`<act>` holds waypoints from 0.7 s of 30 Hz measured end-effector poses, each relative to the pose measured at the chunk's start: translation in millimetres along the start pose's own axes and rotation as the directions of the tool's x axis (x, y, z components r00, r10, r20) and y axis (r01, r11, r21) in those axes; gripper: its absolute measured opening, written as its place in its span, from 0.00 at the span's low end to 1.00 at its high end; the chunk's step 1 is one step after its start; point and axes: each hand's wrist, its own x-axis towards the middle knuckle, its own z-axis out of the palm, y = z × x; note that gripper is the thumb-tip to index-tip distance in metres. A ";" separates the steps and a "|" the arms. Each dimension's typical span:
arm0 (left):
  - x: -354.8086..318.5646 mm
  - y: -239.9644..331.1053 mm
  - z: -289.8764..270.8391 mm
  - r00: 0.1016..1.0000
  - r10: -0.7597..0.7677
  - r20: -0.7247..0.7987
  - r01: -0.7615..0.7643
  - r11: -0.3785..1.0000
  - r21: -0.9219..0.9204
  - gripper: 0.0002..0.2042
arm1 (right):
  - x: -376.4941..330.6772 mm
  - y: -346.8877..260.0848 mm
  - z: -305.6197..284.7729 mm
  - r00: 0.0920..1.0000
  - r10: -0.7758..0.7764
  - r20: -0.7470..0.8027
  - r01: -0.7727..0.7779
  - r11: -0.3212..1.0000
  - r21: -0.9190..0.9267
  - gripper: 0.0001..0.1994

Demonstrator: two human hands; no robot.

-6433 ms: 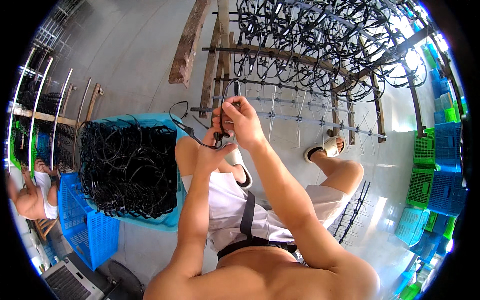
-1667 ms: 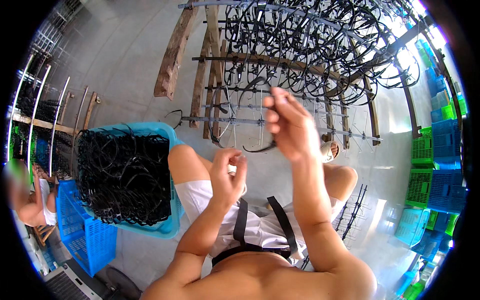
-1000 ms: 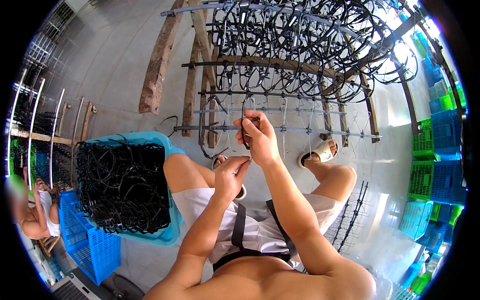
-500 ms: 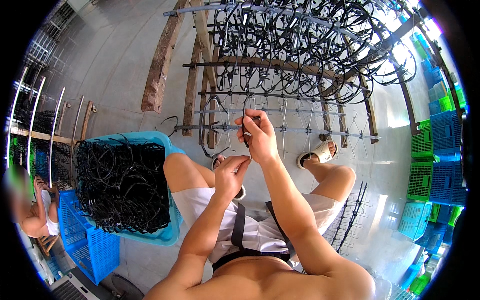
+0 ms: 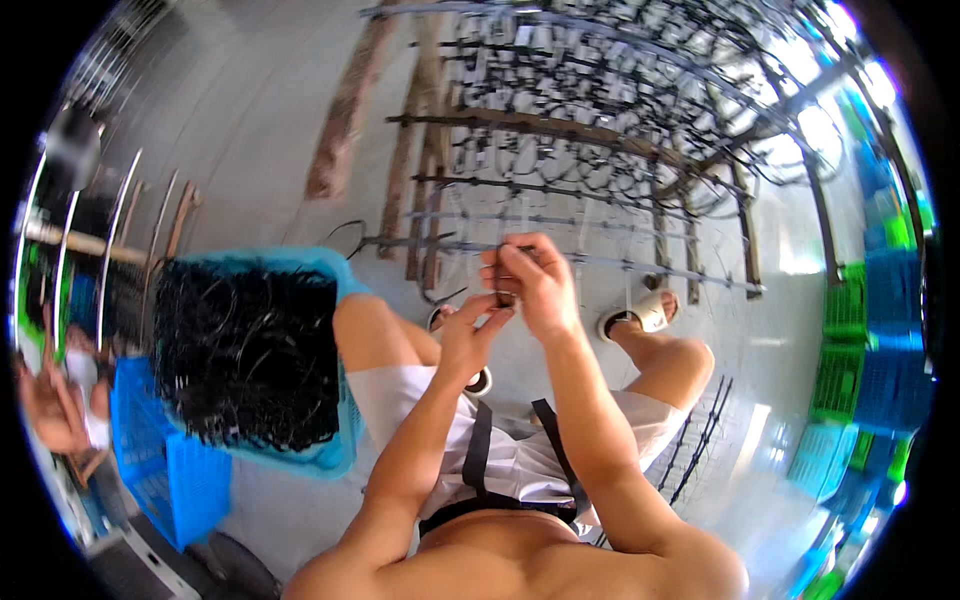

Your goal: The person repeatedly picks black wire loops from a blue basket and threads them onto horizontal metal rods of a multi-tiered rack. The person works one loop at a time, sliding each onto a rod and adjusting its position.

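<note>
From where I stand, the rack [image 5: 560, 127] hung with black parts spans the floor ahead of the seated person, and the light-blue tub [image 5: 345, 420], filled with a tangle of black pieces [image 5: 250, 350], sits beside the left knee. The right hand [image 5: 540, 288] is closed in a pinch on a dark part [image 5: 506, 293] between both hands; the left hand [image 5: 470, 338] is nearly closed at its lower end (blur hides whether it grips). The part is probably light, smooth and springy: hold its thicker section, not thin ends.
</note>
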 end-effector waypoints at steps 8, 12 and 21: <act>0.4 5.9 -6.8 0.956 -0.267 0.124 0.291 0.921 -0.259 0.09 | 0.1 20.2 0.7 0.977 -0.213 -0.027 0.212 0.977 -0.031 0.09; -18.0 30.1 8.1 0.984 -0.087 -0.156 0.061 0.984 -0.165 0.16 | 1.4 17.2 5.6 0.964 -0.264 -0.044 0.256 0.958 -0.131 0.13; -52.4 -63.1 -213.4 0.700 0.285 -0.655 0.379 0.629 0.679 0.10 | -68.1 41.2 13.3 0.578 -0.750 0.320 0.692 0.243 -0.680 0.17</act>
